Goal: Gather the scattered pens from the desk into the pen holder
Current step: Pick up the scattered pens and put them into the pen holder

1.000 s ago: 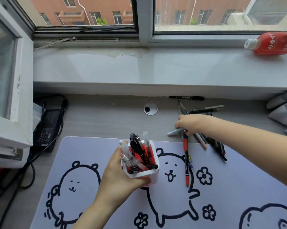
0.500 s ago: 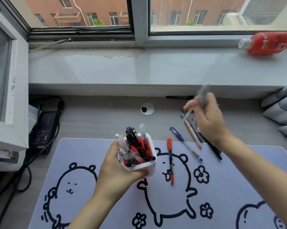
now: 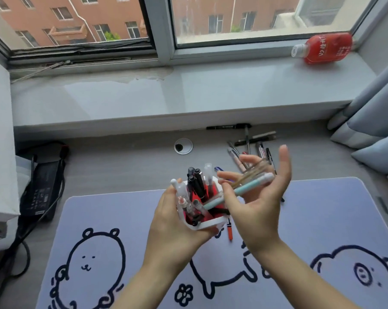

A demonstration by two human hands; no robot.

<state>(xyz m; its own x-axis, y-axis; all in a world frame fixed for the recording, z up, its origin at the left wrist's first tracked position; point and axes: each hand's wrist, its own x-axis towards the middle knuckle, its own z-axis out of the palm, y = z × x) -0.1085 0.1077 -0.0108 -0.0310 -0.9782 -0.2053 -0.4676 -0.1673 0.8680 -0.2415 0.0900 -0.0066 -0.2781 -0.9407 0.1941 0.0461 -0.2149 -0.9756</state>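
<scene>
My left hand [image 3: 177, 224] grips a white pen holder [image 3: 207, 225] with a red inside, lifted and tilted to the right. It holds several black, clear and white pens. My right hand [image 3: 262, 204] is beside it with fingers spread, thumb loosely over a light teal pen [image 3: 251, 185] whose tip is inside the holder. A blurred clear pen [image 3: 252, 171] lies just above it across the fingers. Several loose pens [image 3: 262, 150] lie on the grey desk behind my right hand. A black marker [image 3: 228, 126] lies by the sill, and an orange pen [image 3: 229, 233] shows under the holder.
A lilac desk mat [image 3: 99, 219] with bear drawings covers the near desk. A black power adapter [image 3: 42, 188] with cables lies at the left. A red bottle [image 3: 324, 49] lies on the windowsill; grey curtains [image 3: 371, 130] hang at the right. A cable grommet [image 3: 183, 146] sits mid-desk.
My right hand picked pens from the pile and carried them left to the holder. My left hand lifted and tilted the holder toward it.
</scene>
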